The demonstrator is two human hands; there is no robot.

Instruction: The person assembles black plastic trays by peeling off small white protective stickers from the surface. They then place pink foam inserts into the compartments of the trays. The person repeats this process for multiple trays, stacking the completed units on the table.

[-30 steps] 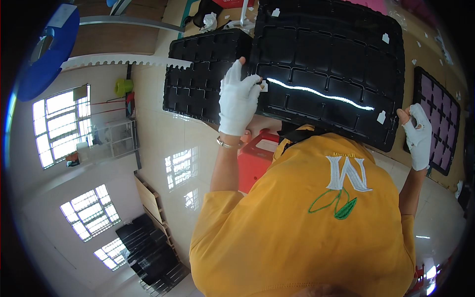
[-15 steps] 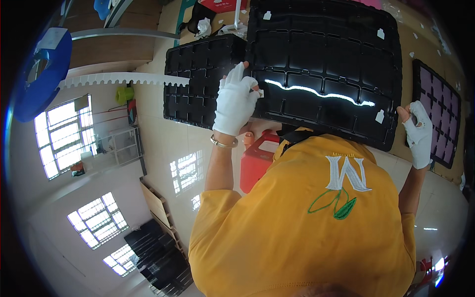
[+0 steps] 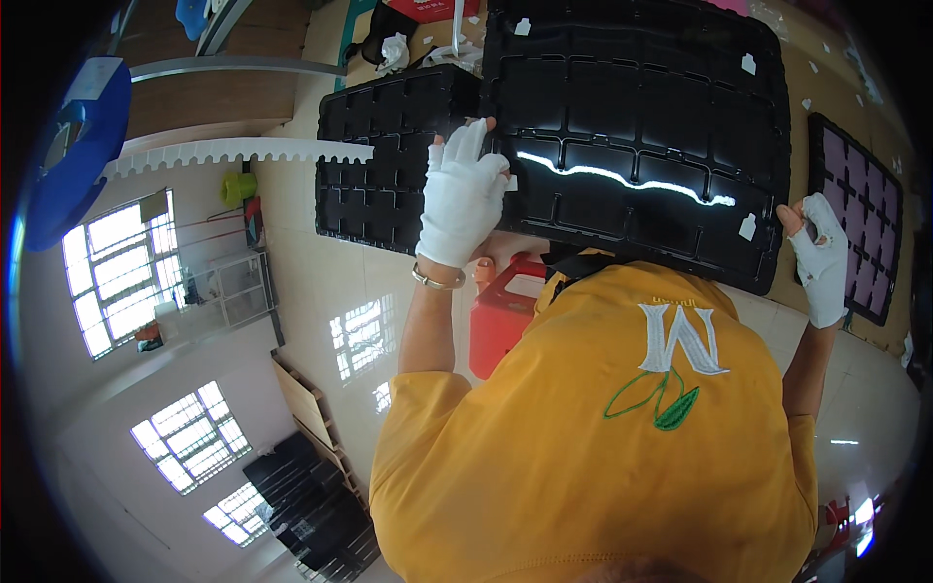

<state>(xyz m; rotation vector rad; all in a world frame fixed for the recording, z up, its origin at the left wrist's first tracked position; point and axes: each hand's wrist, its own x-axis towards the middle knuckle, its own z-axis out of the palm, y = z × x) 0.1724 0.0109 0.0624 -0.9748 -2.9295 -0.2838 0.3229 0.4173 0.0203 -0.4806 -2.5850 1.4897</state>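
Note:
A large black plastic tray [image 3: 622, 112] with moulded ridges lies in front of me, with small white bottle-shaped tags [image 3: 748, 64] near its corners. Over its left edge reaches my left hand [image 3: 459, 204] in a white fingerless glove, its fingers stretched and apart. The thumb is beside a white tag [image 3: 512, 183] at that edge. At the tray's right edge is my right hand [image 3: 821, 262], gloved the same way; its thumb is against or very close to the rim and its other fingers are curled. Whatever those fingers hold, if anything, cannot be made out.
Another black tray [image 3: 374, 199] sits at the left, and a black-framed tray with purple cells [image 3: 860, 214] at the right. A red jug [image 3: 501, 335] is below the big tray. A white toothed strip [image 3: 243, 153] extends from a blue reel [image 3: 83, 175]. White scraps lie along the right.
The fingers of my left hand have spread a little, still at the tray's left edge. My right hand has shifted slightly toward the rim. The black tray has hardly moved.

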